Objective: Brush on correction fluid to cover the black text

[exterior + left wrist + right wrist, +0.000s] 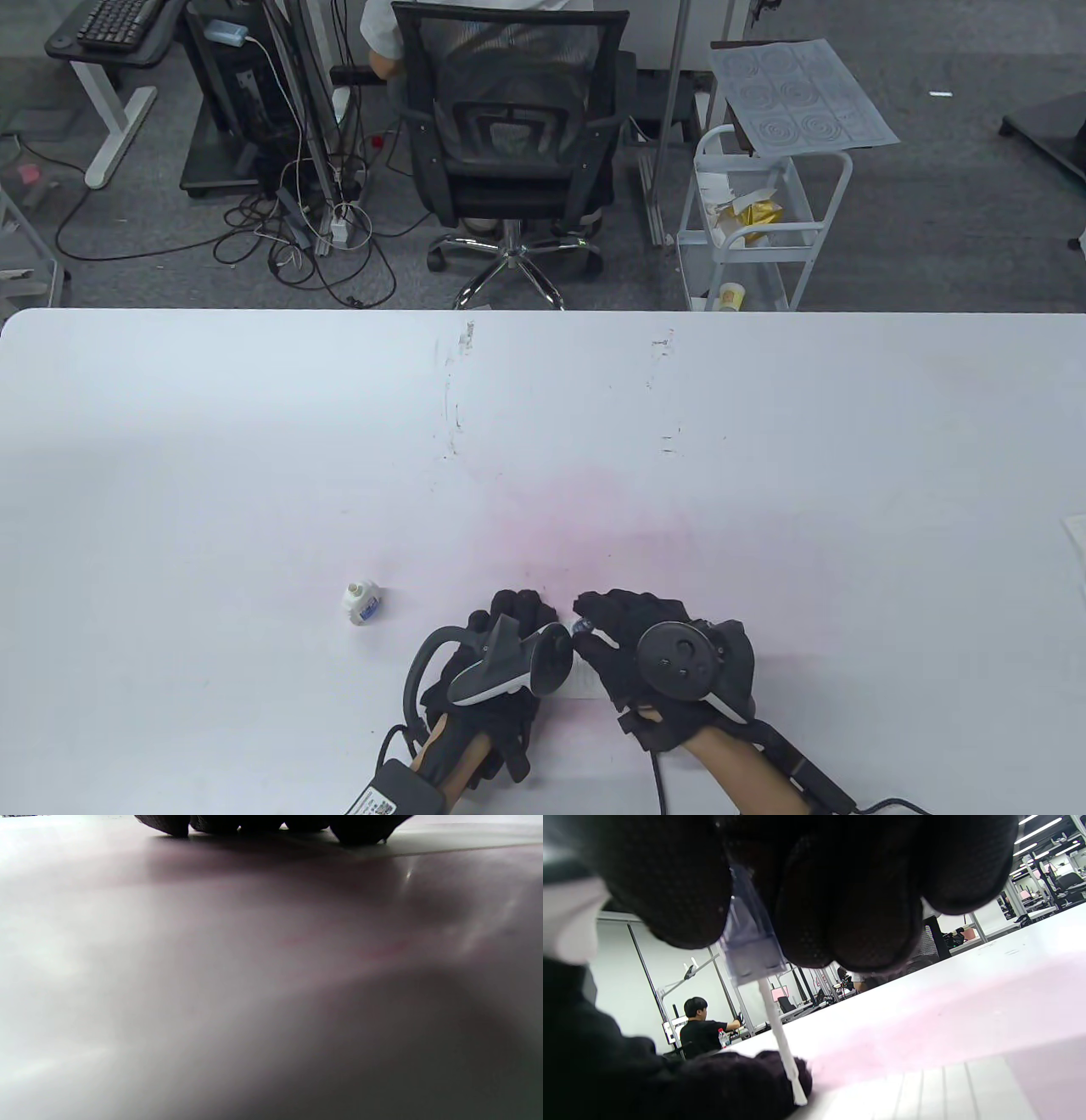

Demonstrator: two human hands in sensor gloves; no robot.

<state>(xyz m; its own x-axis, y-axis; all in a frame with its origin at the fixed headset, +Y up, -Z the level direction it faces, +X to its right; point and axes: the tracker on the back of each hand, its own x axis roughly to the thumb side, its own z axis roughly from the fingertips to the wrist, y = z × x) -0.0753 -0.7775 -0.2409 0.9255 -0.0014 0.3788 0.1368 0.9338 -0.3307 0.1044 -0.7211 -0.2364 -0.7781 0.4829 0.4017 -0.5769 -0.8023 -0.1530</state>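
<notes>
A small white correction fluid bottle (363,601) stands uncapped on the white table (543,441), left of my hands. My right hand (594,626) pinches the bottle's translucent cap (750,942). Its thin white brush stem (780,1031) points down, and the tip touches a white paper slip (925,1086) with faint lines. My left hand (519,609) rests palm-down on the slip's left end (584,679), just beside the brush; its fingertips (169,823) touch the surface. The black text is hidden under the hands.
A pink stain (577,518) tints the table ahead of my hands. A white sheet's corner (1076,535) lies at the right edge. Beyond the far edge stand an office chair (509,144) and a white cart (755,221).
</notes>
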